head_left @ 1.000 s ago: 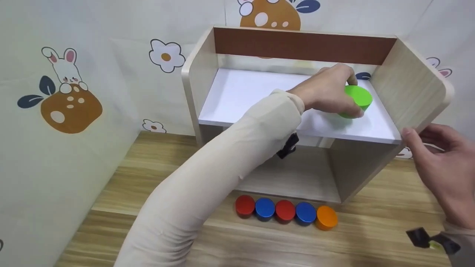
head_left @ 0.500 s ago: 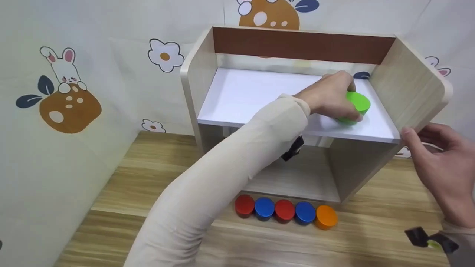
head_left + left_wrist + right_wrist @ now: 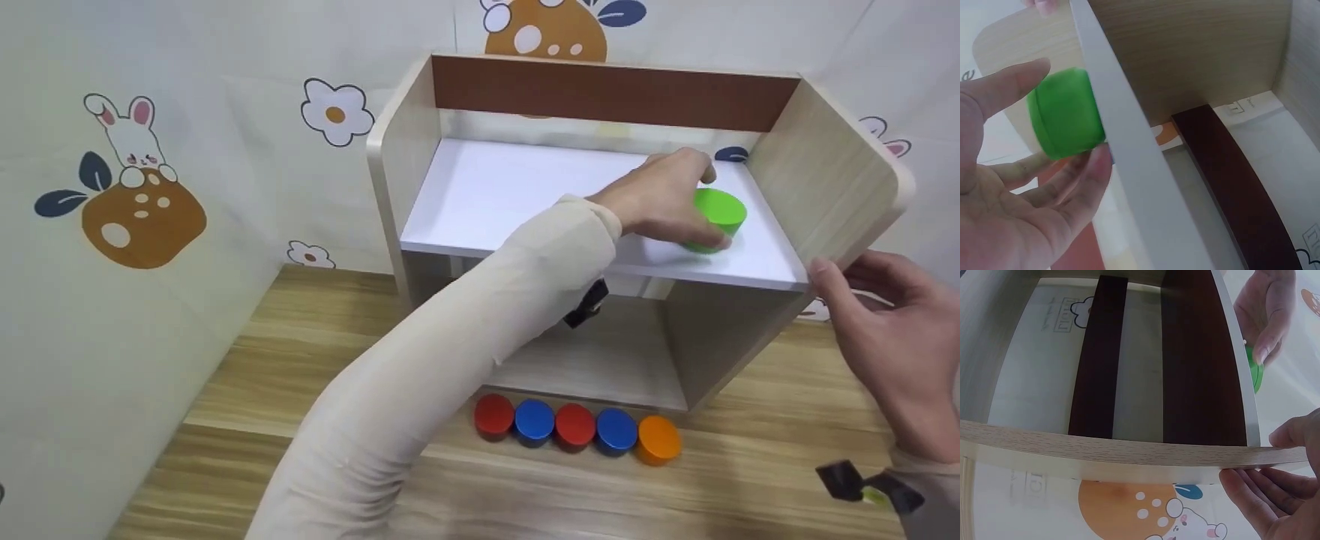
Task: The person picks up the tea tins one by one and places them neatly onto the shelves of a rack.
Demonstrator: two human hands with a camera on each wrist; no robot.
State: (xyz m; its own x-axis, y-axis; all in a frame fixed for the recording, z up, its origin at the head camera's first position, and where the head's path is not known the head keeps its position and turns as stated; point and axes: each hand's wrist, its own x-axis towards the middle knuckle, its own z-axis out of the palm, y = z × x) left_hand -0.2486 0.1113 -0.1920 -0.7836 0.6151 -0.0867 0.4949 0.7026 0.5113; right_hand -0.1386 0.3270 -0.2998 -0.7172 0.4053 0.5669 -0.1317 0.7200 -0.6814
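On the white upper board of a small wooden shelf (image 3: 525, 180), near its right end, stands a green cylinder block (image 3: 724, 210). My left hand (image 3: 664, 199) is curled round this block, thumb at the front and fingers behind. In the left wrist view the thumb tip lies on one rim of the green block (image 3: 1067, 115), with the fingers under its other side, close to the board. My right hand (image 3: 900, 322) pinches the front edge of the shelf's right side panel, as the right wrist view shows, with thumb (image 3: 1292, 432) and fingers on opposite faces.
Several cylinder blocks stand in a row on the wood-grain surface before the shelf: red (image 3: 493, 416), blue (image 3: 534, 421), red, blue and an orange block (image 3: 658, 440) at the right end. A patterned wall (image 3: 247, 187) stands behind and left.
My left hand has brought the green block a little toward the shelf's front edge; over the last half second it has hardly moved. The right hand has stayed on the side panel.
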